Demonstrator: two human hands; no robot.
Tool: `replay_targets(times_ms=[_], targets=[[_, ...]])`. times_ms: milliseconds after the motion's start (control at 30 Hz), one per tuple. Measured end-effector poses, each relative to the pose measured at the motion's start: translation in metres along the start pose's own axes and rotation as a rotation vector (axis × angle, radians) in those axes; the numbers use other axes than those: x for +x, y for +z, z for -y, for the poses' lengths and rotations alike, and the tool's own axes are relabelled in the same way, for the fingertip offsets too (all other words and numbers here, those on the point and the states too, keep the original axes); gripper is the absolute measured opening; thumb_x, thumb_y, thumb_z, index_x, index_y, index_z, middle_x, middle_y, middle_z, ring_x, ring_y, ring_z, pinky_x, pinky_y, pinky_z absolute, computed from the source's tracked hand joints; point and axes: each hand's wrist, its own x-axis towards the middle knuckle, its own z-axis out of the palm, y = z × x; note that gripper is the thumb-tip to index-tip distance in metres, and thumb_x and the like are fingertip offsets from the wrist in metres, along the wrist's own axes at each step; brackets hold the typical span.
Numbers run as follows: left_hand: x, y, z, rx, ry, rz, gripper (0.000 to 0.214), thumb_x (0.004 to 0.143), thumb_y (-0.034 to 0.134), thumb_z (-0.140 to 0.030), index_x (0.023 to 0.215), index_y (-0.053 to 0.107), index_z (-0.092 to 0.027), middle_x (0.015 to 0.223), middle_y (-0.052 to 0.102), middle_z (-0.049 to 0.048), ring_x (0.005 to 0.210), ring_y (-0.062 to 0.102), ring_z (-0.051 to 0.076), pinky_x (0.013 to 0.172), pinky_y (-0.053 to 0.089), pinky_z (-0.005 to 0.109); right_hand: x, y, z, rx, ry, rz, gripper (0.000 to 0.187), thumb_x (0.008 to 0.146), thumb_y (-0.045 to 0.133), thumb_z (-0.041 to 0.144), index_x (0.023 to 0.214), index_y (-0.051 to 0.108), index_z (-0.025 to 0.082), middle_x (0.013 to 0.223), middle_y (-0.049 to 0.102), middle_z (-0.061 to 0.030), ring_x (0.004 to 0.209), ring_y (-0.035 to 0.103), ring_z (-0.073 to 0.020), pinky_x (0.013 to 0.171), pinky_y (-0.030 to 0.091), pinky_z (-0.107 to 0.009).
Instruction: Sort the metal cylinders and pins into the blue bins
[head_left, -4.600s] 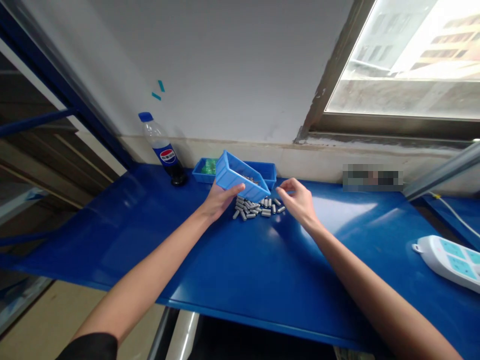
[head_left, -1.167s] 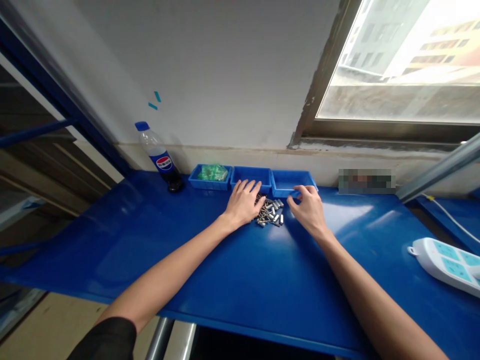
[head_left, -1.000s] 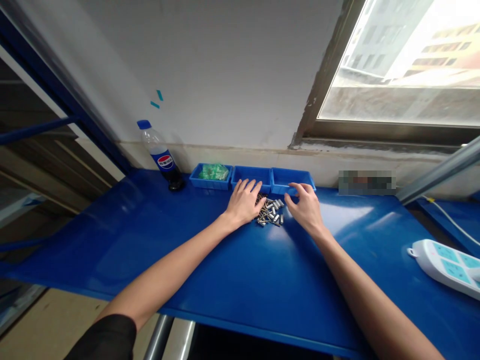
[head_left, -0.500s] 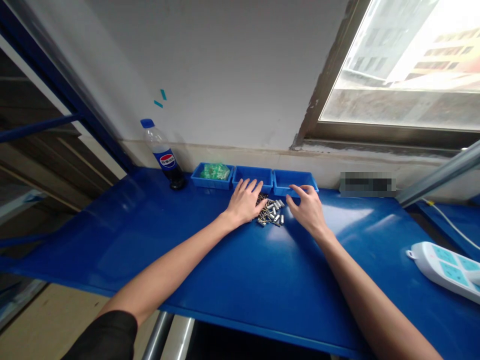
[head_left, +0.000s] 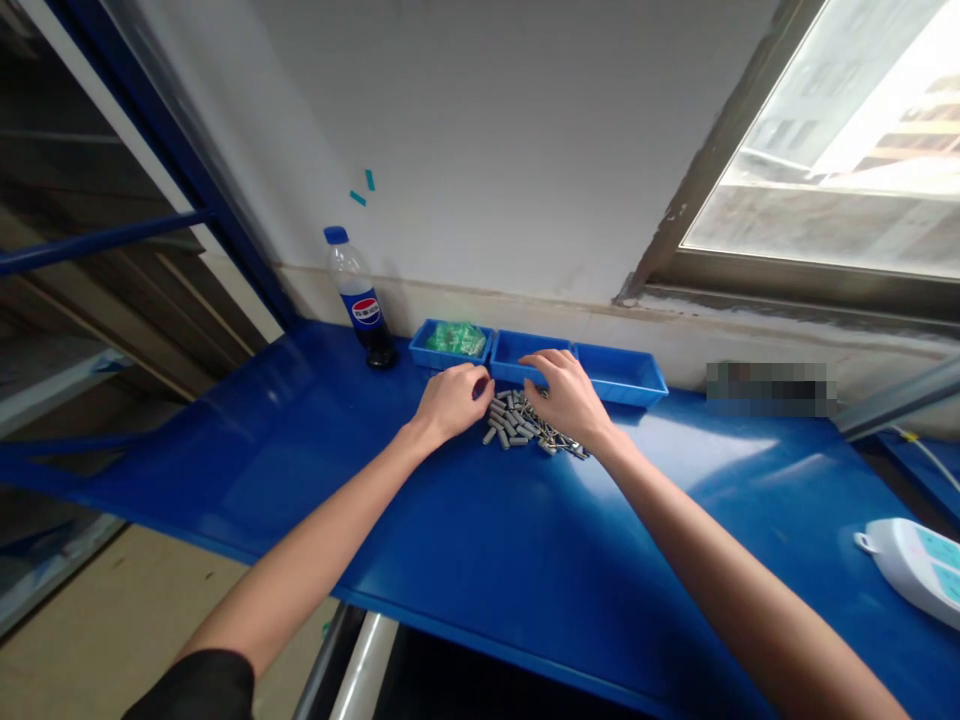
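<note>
- A glossy blue tabletop [head_left: 465, 540] runs along a plain grey wall [head_left: 510, 140], with a window [head_left: 847, 170] at my upper right.
- A loose pile of small metal cylinders [head_left: 517, 425] lies on the tabletop between my two hands; they are short, grey and dull-shiny, and some carry thin wire legs.
- My left hand [head_left: 450, 400] rests knuckles-up at the pile's left edge, its fingers [head_left: 477, 383] curled in loosely; I cannot tell whether they have hold of a piece.
- My right hand [head_left: 568, 397] lies over the pile's right part, palm down, its fingers [head_left: 541, 362] spread and reaching to the front rim of the middle tray; they grip nothing that I can see.
- Three shallow blue plastic trays stand in a row against the wall, touching side by side, just behind the pile.
- The left tray [head_left: 433, 355] holds a crumpled green bundle [head_left: 456, 338].
- The middle tray [head_left: 517, 348] shows only its bare blue floor where my hand does not cover it.
- The right tray [head_left: 626, 368] likewise shows bare blue plastic.
- A clear cola bottle [head_left: 360, 300] with a blue cap stands upright just left of the trays, dark liquid low in it.
- A white power strip [head_left: 919, 560] lies at the far right, well apart from my hands.
</note>
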Motion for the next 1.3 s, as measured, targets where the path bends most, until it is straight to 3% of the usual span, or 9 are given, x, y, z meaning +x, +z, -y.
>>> replay_targets(times_ms=[167, 300, 500, 667, 800, 933, 1033, 1167, 1300], targets=[[-0.010, -0.002, 0.029, 0.048, -0.205, 0.116, 0.031, 0.100, 0.051, -0.040, 0.086, 0.074, -0.023, 0.087, 0.076, 0.0095, 0.085, 0.073, 0.028, 0.072, 0.049, 0.033, 0.045, 0.022, 0.019, -0.079, -0.142, 0.194, 0.046, 0.094, 0.059, 0.023, 0.140, 0.063, 0.016, 0.144, 0.061, -0.0175, 0.131, 0.054, -0.0348, 0.106, 0.046, -0.049], [-0.013, -0.005, 0.039, 0.061, -0.274, 0.167, 0.029, 0.097, 0.053, -0.041, 0.091, 0.076, -0.024, 0.091, 0.078, 0.0105, 0.087, 0.075, 0.030, 0.072, 0.051, 0.034, 0.071, 0.040, 0.031, -0.175, -0.199, 0.339, 0.041, 0.096, 0.063, 0.028, 0.133, 0.066, 0.012, 0.127, 0.071, -0.0190, 0.124, 0.057, -0.0358, 0.103, 0.045, -0.047], [-0.014, -0.005, 0.036, 0.052, -0.287, 0.167, 0.028, 0.096, 0.054, -0.043, 0.089, 0.074, -0.025, 0.092, 0.078, 0.0107, 0.088, 0.075, 0.031, 0.072, 0.051, 0.034, 0.089, 0.056, 0.037, -0.300, -0.145, 0.361, 0.021, 0.093, 0.069, 0.021, 0.113, 0.072, 0.012, 0.112, 0.075, -0.0200, 0.119, 0.060, -0.0366, 0.097, 0.046, -0.044], [-0.016, -0.001, 0.037, -0.035, -0.273, 0.134, 0.025, 0.094, 0.056, -0.040, 0.088, 0.073, -0.023, 0.087, 0.077, 0.0096, 0.084, 0.074, 0.029, 0.069, 0.050, 0.034, 0.089, 0.062, 0.039, -0.184, -0.109, 0.326, 0.014, 0.093, 0.067, 0.016, 0.105, 0.073, 0.014, 0.110, 0.075, -0.0169, 0.109, 0.065, -0.0301, 0.092, 0.045, -0.037], [-0.012, 0.008, 0.045, -0.318, -0.277, 0.058, 0.023, 0.091, 0.062, -0.039, 0.094, 0.073, -0.020, 0.086, 0.077, 0.0084, 0.081, 0.073, 0.025, 0.076, 0.054, 0.035, 0.083, 0.048, 0.044, -0.025, -0.074, 0.174, 0.009, 0.093, 0.069, 0.021, 0.101, 0.072, 0.017, 0.101, 0.075, -0.0115, 0.097, 0.066, -0.0256, 0.084, 0.045, -0.034], [-0.006, 0.014, 0.043, -1.010, -0.335, -0.033, 0.042, 0.078, 0.081, -0.042, 0.109, 0.073, -0.015, 0.114, 0.078, 0.0133, 0.106, 0.073, 0.028, 0.095, 0.057, 0.041, 0.072, 0.018, 0.044, 0.155, -0.129, 0.132, 0.005, 0.092, 0.071, 0.024, 0.092, 0.071, 0.019, 0.093, 0.072, -0.0067, 0.088, 0.065, -0.0220, 0.080, 0.046, -0.033], [-0.007, 0.014, 0.032, -1.408, -0.261, 0.015, 0.054, 0.074, 0.087, -0.041, 0.120, 0.072, -0.017, 0.128, 0.074, 0.0130, 0.124, 0.068, 0.031, 0.108, 0.053, 0.047, 0.061, -0.001, 0.040, 0.222, -0.185, 0.174, 0.004, 0.092, 0.068, 0.021, 0.092, 0.071, 0.020, 0.094, 0.072, -0.0062, 0.088, 0.065, -0.0214, 0.081, 0.048, -0.034], [-0.007, 0.013, 0.017, -1.542, -0.218, -0.040, 0.063, 0.075, 0.086, -0.046, 0.130, 0.069, -0.021, 0.126, 0.076, 0.0108, 0.133, 0.062, 0.032, 0.115, 0.048, 0.053, 0.048, -0.014, 0.032, 0.261, -0.218, 0.171, 0.009, 0.095, 0.065, 0.026, 0.095, 0.073, 0.020, 0.095, 0.072, -0.0068, 0.092, 0.066, -0.0220, 0.085, 0.050, -0.036], [-0.007, 0.012, 0.010, -1.508, -0.205, -0.102, 0.072, 0.076, 0.085, -0.050, 0.140, 0.063, -0.023, 0.130, 0.074, 0.0107, 0.135, 0.061, 0.033, 0.117, 0.048, 0.054, 0.038, -0.024, 0.033, 0.316, -0.164, 0.084, 0.012, 0.090, 0.072, 0.033, 0.089, 0.072, 0.021, 0.100, 0.072, -0.0077, 0.093, 0.068, -0.0230, 0.088, 0.054, -0.039]])
